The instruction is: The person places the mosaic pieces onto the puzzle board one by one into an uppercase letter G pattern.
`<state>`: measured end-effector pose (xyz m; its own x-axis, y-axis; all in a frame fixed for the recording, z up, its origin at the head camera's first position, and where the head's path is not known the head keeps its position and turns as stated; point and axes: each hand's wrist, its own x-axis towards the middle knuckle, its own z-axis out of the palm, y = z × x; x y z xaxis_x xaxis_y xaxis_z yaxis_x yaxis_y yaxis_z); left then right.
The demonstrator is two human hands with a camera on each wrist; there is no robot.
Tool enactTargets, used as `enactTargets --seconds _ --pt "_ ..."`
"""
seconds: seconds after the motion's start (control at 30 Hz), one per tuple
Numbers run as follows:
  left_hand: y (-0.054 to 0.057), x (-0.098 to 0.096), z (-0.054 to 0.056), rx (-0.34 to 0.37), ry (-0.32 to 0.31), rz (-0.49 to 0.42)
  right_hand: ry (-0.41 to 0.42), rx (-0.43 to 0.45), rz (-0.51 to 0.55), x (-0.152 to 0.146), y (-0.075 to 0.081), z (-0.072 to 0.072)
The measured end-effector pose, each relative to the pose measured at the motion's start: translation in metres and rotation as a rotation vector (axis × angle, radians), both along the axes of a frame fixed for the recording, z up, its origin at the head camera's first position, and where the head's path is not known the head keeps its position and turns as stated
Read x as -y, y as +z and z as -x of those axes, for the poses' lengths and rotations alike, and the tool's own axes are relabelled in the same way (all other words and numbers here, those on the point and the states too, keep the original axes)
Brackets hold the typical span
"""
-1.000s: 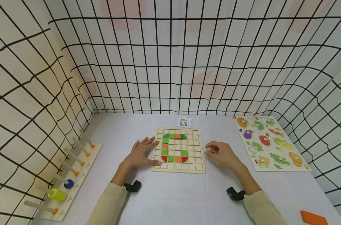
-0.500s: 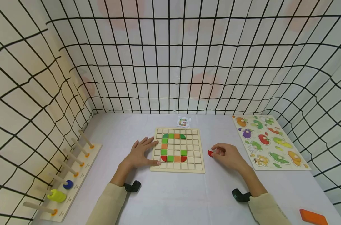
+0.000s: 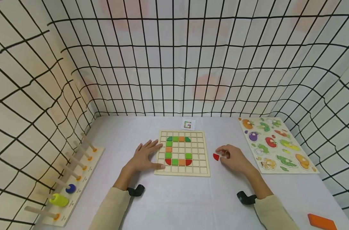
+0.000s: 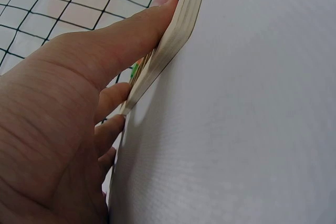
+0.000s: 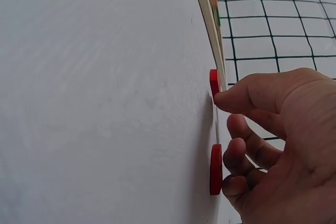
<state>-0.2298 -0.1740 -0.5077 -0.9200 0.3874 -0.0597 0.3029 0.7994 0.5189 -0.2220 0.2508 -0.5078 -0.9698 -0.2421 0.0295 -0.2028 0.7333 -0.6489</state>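
A wooden grid board (image 3: 201, 172) lies on the table with green, orange and red tiles set in a G-like outline. My left hand (image 3: 144, 159) rests at its left side, fingers spread, thumb and a fingertip on the rim. In the left wrist view the thumb (image 4: 142, 24) lies over the board's edge. Right of the board is a loose red quarter-round tile (image 3: 216, 157). Beside it is my right hand (image 3: 232, 158), fingers loosely bent, thumb tip right at the tile's edge. The right wrist view shows a second red tile (image 5: 216, 169) close to the fingertips, hidden in the head view.
A small pattern card (image 3: 188, 124) lies behind the board. A vegetable puzzle board (image 3: 266, 159) is at the right, an orange block (image 3: 321, 221) at the front right. A peg stand (image 3: 76, 188) with rings stands left. Black netting (image 3: 174, 64) encloses the table.
My right hand has moved a little right, away from the board. A red tile, out of sight at first, has come into view beside the thumb. My left hand stays put.
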Motion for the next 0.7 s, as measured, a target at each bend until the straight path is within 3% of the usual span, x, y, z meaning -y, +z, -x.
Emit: enactTargets --seconds 0.2,0.7 --pt "0.0 0.0006 -0.0007 -0.008 -0.009 -0.003 0.064 0.022 -0.045 0.0042 0.0015 0.0027" --pt "0.0004 -0.0008 -0.0004 0.005 0.006 0.014 0.109 0.017 -0.055 0.0068 0.0042 0.0017"
